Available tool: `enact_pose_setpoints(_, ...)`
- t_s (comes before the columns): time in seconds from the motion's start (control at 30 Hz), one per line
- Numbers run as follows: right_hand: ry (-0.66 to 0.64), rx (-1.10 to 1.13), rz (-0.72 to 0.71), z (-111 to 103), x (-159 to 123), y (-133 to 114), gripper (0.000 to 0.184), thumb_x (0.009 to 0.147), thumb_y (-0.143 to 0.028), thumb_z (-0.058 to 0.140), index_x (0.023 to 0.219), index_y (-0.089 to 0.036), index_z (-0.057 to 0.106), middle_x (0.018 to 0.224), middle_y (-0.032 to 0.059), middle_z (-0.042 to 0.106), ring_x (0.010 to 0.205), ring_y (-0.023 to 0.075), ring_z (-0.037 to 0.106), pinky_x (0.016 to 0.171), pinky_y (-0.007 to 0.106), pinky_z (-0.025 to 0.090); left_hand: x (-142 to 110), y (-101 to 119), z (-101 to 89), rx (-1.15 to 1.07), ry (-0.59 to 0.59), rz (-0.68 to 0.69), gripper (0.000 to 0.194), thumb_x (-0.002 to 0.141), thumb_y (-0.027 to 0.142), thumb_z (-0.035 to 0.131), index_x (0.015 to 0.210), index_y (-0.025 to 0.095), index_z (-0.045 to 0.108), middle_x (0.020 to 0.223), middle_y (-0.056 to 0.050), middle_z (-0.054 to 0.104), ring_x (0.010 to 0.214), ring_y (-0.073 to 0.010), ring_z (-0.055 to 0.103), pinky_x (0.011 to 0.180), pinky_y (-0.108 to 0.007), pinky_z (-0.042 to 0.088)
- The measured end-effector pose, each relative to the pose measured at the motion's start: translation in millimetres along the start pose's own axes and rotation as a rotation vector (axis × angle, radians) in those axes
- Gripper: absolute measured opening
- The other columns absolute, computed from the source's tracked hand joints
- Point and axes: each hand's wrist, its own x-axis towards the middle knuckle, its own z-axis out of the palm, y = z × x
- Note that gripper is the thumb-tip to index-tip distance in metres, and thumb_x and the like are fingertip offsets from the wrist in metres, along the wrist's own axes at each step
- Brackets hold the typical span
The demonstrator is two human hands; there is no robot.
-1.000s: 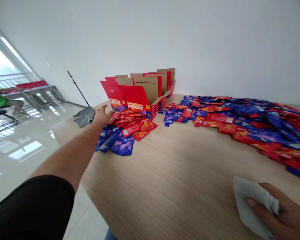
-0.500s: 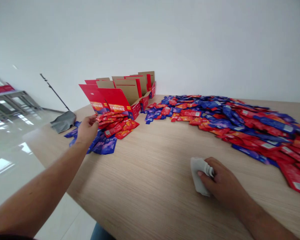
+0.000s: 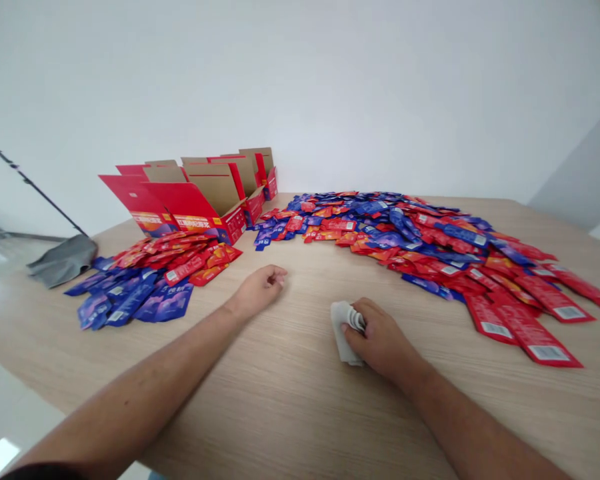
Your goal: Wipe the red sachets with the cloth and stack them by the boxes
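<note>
While the right hand (image 3: 383, 339) is closed around a folded white cloth (image 3: 341, 325), thumb laid across its side, the left hand (image 3: 260, 291) hangs between 9 and 10 o'clock from it, fingers loosely curled. Nothing shows in the left, but its palm is hidden, so can't tell if it holds anything. Cloth is mid tabletop (image 3: 285, 407); touching the wood or just above, can't tell.

Clock is read from the cloth, 12 toward the wall (image 3: 360, 100). Small pile (image 3: 153, 283) of red and blue packs: 9 to 10, past the left hand, apart from it. Boxes (image 3: 177, 200), flaps up, just behind at 10. Big pile (image 3: 400, 230) runs from 11 round to 3, red packs (image 3: 540, 340) sticking out at the near end. Grey sheet (image 3: 63, 260) farther out, 9 to 10.

Risks, my read: a wide swing of the cloth toward 1 or 3 could catch pack edges and drag some out, since the heap looks loose. Left forearm drifting toward 9 could push blue packs toward the tabletop edge. If the right grip slackens, the folds might open and the cloth trail into packs. A bump at 10 could shift a box.
</note>
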Motion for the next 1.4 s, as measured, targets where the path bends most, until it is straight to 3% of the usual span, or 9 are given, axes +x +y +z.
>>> enact_pose_setpoints(0.23,-0.023,0.010,0.038,1,5,-1,0.004,0.083,-0.015,0.059,0.084,-0.019,0.058,0.094,0.0062,0.063,0.088,0.0199,0.058,0.079,0.033,0.044,63,30,50.5,0.129,-0.017,0.153,0.033,0.089,0.022,0.054,0.116,0.015,0.070,0.103,-0.010,0.074,0.094,-0.0224,0.068,0.090,-0.035,0.054)
enact_pose_setpoints(0.47,-0.028,0.062,0.048,3,5,-1,0.009,0.081,-0.011,0.060,0.081,-0.020,0.057,0.093,0.0054,0.061,0.088,0.0197,0.058,0.080,0.032,0.043,136,59,94.0,0.323,0.059,0.296,0.043,0.089,0.019,0.059,0.132,0.013,0.064,0.130,-0.017,0.063,0.126,-0.0278,0.056,0.111,-0.039,0.043)
enact_pose_setpoints(0.63,-0.023,0.106,0.051,6,5,0,0.013,0.078,-0.009,0.061,0.079,-0.020,0.056,0.092,0.0038,0.060,0.088,0.0184,0.057,0.079,0.031,0.042,167,77,126.1,0.455,0.097,0.347,0.042,0.091,0.024,0.059,0.132,0.013,0.064,0.131,-0.020,0.059,0.124,-0.0331,0.053,0.105,-0.045,0.044)
enact_pose_setpoints(0.77,-0.008,0.131,0.043,10,6,4,0.014,0.076,-0.009,0.063,0.077,-0.021,0.055,0.091,0.0025,0.058,0.087,0.0179,0.056,0.078,0.030,0.041,186,82,135.1,0.528,0.096,0.365,0.029,0.095,0.019,0.049,0.114,0.014,0.071,0.118,-0.019,0.065,0.118,-0.0321,0.055,0.099,-0.044,0.046)
enact_pose_setpoints(0.87,-0.006,0.132,0.029,11,6,6,0.013,0.077,-0.011,0.063,0.077,-0.021,0.055,0.090,0.0019,0.058,0.088,0.0177,0.056,0.078,0.029,0.040,190,82,127.6,0.546,0.126,0.377,0.026,0.097,0.019,0.047,0.106,0.015,0.071,0.115,-0.018,0.066,0.116,-0.0308,0.056,0.098,-0.043,0.045)
enact_pose_setpoints(0.97,0.004,0.132,0.028,12,7,6,0.012,0.077,-0.012,0.063,0.078,-0.021,0.056,0.090,0.0016,0.058,0.087,0.0175,0.055,0.078,0.030,0.040,178,80,110.1,0.537,0.191,0.376,0.023,0.098,0.021,0.047,0.101,0.015,0.069,0.109,-0.017,0.066,0.110,-0.0291,0.059,0.096,-0.041,0.046)
enact_pose_setpoints(1.07,0.032,0.128,0.013,11,8,6,0.013,0.076,-0.012,0.063,0.077,-0.021,0.054,0.088,0.0016,0.057,0.086,0.0179,0.055,0.079,0.030,0.041,145,74,87.5,0.519,0.248,0.373,0.018,0.097,0.020,0.049,0.097,0.016,0.066,0.103,-0.015,0.066,0.103,-0.0265,0.062,0.089,-0.037,0.049)
enact_pose_setpoints(1.27,0.199,0.175,-0.018,1,6,3,0.012,0.077,-0.019,0.061,0.073,-0.023,0.051,0.079,-0.0002,0.057,0.076,0.0171,0.055,0.070,0.029,0.041,43,51,45.0,0.528,0.180,0.570,0.016,0.097,0.020,0.052,0.085,0.019,0.063,0.090,-0.009,0.064,0.091,-0.0219,0.062,0.082,-0.033,0.050)
enact_pose_setpoints(1.4,0.289,0.175,0.020,-5,5,4,0.006,0.079,-0.027,0.057,0.076,-0.024,0.053,0.077,-0.0005,0.058,0.072,0.0174,0.055,0.067,0.029,0.043,-21,32,24.3,0.526,0.089,0.739,0.016,0.101,0.019,0.050,0.095,0.017,0.065,0.099,-0.009,0.068,0.094,-0.0193,0.063,0.084,-0.031,0.053)
